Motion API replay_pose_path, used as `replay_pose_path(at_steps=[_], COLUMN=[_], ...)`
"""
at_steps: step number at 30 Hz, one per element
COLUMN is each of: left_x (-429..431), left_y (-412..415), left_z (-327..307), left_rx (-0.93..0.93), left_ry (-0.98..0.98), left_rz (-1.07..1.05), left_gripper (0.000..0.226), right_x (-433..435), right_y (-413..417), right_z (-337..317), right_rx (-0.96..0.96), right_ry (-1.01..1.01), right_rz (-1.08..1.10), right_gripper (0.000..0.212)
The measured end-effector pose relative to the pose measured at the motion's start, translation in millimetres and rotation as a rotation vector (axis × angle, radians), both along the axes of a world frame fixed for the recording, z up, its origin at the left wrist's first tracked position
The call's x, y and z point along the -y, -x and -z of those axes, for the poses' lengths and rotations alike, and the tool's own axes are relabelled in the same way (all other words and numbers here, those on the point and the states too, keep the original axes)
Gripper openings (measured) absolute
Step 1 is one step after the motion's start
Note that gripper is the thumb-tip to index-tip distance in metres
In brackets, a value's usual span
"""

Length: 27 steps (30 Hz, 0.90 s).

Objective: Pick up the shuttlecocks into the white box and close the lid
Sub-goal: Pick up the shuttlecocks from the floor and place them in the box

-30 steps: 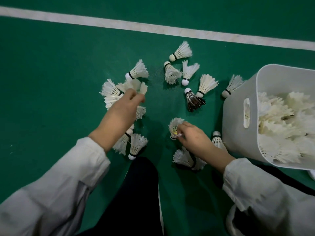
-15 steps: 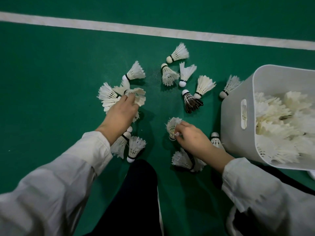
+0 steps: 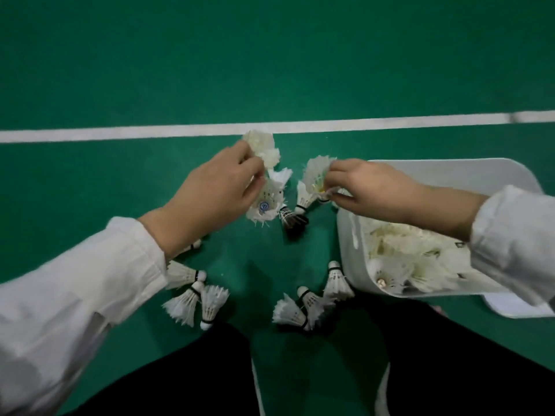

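Observation:
My left hand [image 3: 214, 187] grips a bunch of white shuttlecocks [image 3: 265, 199], lifted above the green floor. My right hand [image 3: 365, 187] pinches another white shuttlecock [image 3: 313, 172] just left of the white box [image 3: 348, 235], my forearm crossing over its opening. The box holds several shuttlecocks [image 3: 405, 256]. A dark-feathered shuttlecock [image 3: 292, 220] lies on the floor between my hands. Three white ones [image 3: 192, 295] lie near my left sleeve, and three more [image 3: 312, 301] lie by the box's near corner.
A white court line [image 3: 120, 133] crosses the green floor beyond my hands. My dark trouser legs [image 3: 186, 379] fill the bottom of the view. A flat white piece [image 3: 516, 307], perhaps the lid, sticks out from under the box at right.
Both hands rose from the floor with shuttlecocks; the left gathered a bunch, the right swung toward the box. The view tilted, so the court line now sits lower and nearer.

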State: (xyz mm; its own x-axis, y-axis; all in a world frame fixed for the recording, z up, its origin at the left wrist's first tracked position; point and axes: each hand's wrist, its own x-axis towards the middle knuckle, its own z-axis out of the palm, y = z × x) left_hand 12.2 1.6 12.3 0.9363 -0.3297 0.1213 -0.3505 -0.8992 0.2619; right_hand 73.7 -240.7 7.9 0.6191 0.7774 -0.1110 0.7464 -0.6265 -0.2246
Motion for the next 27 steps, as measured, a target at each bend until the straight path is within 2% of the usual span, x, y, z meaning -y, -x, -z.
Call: replay_pose_path(at_steps=[7, 11, 16, 21, 27], left_x=[85.4, 140.2, 198.4, 226.7, 242.5], left_y=[-33.5, -43.3, -42.1, -23.6, -11.6], left_z=[-47.5, -39.9, -8.5, 24.6, 40.7], left_rx=[0.049, 0.001, -0.115, -0.205, -0.284], left_ry=[-0.033, 0.009, 0.153, 0.35, 0.367], left_rz=[0.175, 0.23, 0.139, 0.009, 0.029], left_gripper=[0.021, 0.022, 0.018, 0.015, 0.014], right_x=[99.3, 151.8, 194.5, 208.1, 196.4], right_y=[12.9, 26.6, 38.6, 57.8, 70.5], right_z=[-10.6, 6.4, 23.2, 30.1, 70.2], right_rx=[0.003, -0.041, -0.11, -0.3, -0.555], right_ry=[-0.105, -0.068, -0.106, -0.096, 0.161], right_rz=[0.272, 0.386, 0.599, 0.571, 0.532], right_gripper=[0.016, 0.018, 0.02, 0.02, 0.02])
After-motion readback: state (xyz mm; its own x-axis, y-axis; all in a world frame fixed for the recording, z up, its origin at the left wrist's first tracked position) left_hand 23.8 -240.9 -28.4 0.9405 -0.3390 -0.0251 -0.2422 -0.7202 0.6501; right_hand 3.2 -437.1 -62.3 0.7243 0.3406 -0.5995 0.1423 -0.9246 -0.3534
